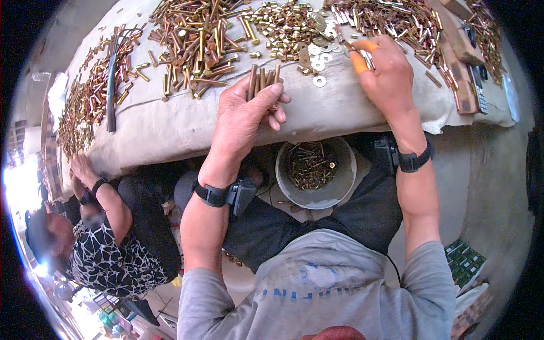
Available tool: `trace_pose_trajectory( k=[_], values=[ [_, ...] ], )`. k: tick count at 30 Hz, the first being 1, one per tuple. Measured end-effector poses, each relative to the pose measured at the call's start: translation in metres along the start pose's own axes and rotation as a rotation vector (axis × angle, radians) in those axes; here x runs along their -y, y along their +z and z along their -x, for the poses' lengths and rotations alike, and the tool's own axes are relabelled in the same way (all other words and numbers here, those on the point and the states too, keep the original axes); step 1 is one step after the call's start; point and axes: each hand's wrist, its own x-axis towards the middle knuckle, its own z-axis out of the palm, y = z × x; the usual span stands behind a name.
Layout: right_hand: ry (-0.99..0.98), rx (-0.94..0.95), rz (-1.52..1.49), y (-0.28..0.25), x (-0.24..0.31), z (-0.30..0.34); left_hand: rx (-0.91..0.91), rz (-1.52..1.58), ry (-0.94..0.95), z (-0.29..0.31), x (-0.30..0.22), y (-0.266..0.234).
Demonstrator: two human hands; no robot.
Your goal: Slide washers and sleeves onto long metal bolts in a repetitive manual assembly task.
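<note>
My left hand is closed around several brass-coloured bolts, which stand upright between thumb and fingers. It is just in front of a heap of long bolts. Farther right, my right hand has orange finger covers on the thumb and a finger. Those fingertips pinch a small silvery metal piece, whose exact kind is partly hidden. Flat washers lie beside that hand on the cloth, along with a pile of short sleeves or nuts.
A cloth-covered table also bears narrow metal parts at the back right and smaller bolts at the left. Between my knees stands a bucket holding metal parts. At the left, another person's hand reaches the table edge.
</note>
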Motion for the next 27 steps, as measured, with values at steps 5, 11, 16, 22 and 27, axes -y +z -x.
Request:
trace_pose_trajectory(
  k=[5, 11, 16, 22, 27],
  values=[
    [-0.111, 0.229, -0.097, 0.000, 0.015, 0.010, 0.038, 0.007, 0.044, -0.003, 0.010, -0.007],
    [-0.088, 0.170, -0.136, 0.013, 0.019, 0.011, 0.056, 0.058, 0.023, 0.000, 0.008, -0.003],
    [0.057, 0.201, -0.281, 0.011, 0.024, 0.015, 0.044, -0.030, -0.020, 0.003, 0.006, -0.003],
    [-0.036, 0.263, -0.200, 0.018, 0.036, 0.019, 0.015, -0.447, 0.100, 0.005, 0.015, -0.001],
    [-0.016, 0.238, -0.275, 0.023, 0.032, 0.021, 0.047, -0.404, 0.176, 0.002, 0.014, -0.001]
  ],
)
